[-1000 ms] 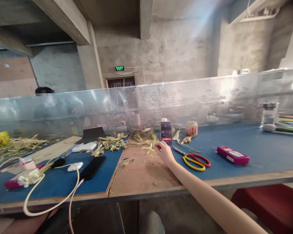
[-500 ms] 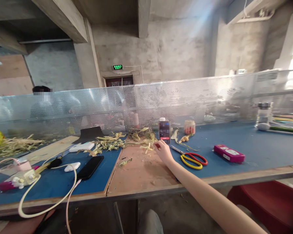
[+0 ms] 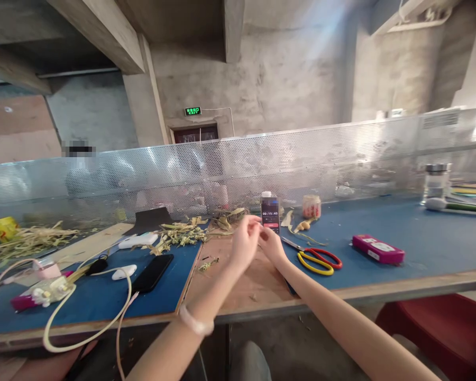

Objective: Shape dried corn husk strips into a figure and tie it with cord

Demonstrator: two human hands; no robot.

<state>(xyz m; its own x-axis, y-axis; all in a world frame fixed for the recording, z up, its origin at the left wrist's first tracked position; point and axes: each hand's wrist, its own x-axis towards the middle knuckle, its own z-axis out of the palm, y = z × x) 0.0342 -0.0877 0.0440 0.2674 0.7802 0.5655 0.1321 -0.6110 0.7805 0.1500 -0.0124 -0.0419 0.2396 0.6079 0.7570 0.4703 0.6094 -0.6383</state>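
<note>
My left hand and my right hand meet above the brown board, fingertips bent together and almost touching. Both are closed in a pinch; anything between the fingers is too small or hidden to make out. Just behind them a phone showing a running timer stands upright against a white-capped bottle. Scissors with red and yellow handles lie right of my right hand. A small dried plant scrap rests on the board left of my left hand.
Dried husk strips are heaped behind and left. A black phone, white case and looping cables lie left. To the right are a jar, magenta box and glass bottle. A perforated metal screen runs behind.
My left hand has come into view from the lower left and joined my right hand. The pale husk piece beside my right hand no longer shows. The view has shifted slightly.
</note>
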